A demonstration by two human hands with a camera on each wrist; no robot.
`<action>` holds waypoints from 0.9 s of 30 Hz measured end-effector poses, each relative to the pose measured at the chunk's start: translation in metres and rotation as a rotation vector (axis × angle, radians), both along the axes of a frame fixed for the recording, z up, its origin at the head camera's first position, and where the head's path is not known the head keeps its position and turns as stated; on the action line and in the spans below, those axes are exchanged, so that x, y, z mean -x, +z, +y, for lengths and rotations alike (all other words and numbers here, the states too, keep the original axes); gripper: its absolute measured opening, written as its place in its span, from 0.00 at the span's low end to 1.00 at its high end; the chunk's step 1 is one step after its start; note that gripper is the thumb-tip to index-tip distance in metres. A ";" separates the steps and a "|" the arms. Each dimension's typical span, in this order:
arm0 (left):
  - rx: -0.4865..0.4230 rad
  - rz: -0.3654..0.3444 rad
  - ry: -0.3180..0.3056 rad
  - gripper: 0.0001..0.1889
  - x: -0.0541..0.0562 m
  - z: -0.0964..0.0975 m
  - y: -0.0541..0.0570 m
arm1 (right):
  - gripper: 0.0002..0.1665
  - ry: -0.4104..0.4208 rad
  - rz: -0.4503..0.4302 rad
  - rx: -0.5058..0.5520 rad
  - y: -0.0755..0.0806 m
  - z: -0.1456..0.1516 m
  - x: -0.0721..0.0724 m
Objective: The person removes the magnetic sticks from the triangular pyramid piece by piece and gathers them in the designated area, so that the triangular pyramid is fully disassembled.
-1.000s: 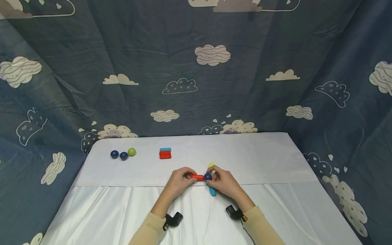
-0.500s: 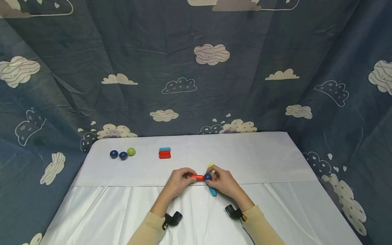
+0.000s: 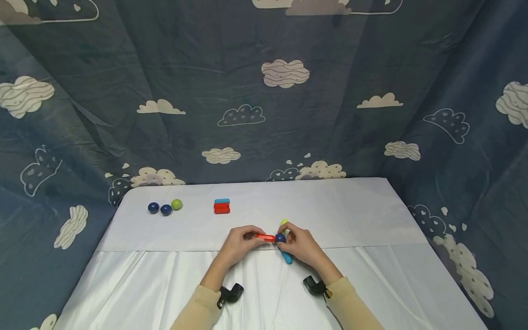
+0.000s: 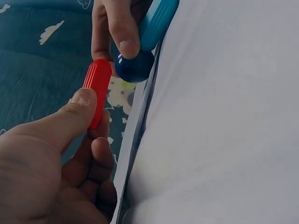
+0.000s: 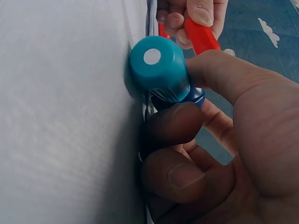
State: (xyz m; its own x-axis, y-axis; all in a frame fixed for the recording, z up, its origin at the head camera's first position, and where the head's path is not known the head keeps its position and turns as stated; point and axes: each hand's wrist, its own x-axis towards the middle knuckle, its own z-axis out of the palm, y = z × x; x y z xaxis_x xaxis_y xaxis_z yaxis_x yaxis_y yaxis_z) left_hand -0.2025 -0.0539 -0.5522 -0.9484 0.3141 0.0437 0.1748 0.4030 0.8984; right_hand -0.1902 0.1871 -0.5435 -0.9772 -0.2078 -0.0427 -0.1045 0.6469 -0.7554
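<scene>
My left hand (image 3: 239, 245) pinches a short ribbed red stick (image 4: 97, 88) between thumb and fingers. My right hand (image 3: 303, 245) holds a dark blue ball (image 4: 135, 67) with its thumb and fingertips. A light blue stick (image 3: 286, 257) joins that ball and points toward me; its end with a white dot faces the right wrist view. Beyond the ball a yellow-green stick (image 3: 284, 222) shows, partly hidden by the right fingers. The red stick's right end lies right beside the ball; a narrow gap seems to show in the left wrist view, but contact is hard to judge.
On the white-covered table (image 3: 350, 206), two dark blue balls (image 3: 166, 210) and a green ball (image 3: 176, 204) lie at the back left. Nearer the middle, a blue stick (image 3: 222, 200) lies against red sticks (image 3: 222, 208). A cloud-patterned curtain (image 3: 309, 128) surrounds the table.
The left hand and wrist have shifted very slightly, and the red stick's tilt differs a little. My right hand keeps its hold on the ball; the loose pieces stay put.
</scene>
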 end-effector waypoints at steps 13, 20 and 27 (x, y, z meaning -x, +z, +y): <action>-0.009 0.002 0.124 0.08 0.009 -0.022 0.017 | 0.17 -0.007 0.002 -0.003 0.002 -0.001 -0.001; 0.029 0.056 0.274 0.11 0.025 -0.051 0.026 | 0.17 -0.003 0.006 0.006 0.004 0.000 0.001; 0.054 -0.011 0.438 0.13 0.040 -0.079 0.023 | 0.17 0.009 0.007 0.011 0.002 0.001 -0.001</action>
State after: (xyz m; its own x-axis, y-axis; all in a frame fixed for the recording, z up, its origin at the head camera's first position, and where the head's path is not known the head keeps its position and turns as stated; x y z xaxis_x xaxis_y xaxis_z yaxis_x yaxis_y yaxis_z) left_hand -0.2426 -0.1326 -0.5291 -0.9929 -0.1161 0.0273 -0.0324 0.4832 0.8749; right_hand -0.1894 0.1879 -0.5418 -0.9757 -0.2166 -0.0338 -0.1152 0.6377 -0.7616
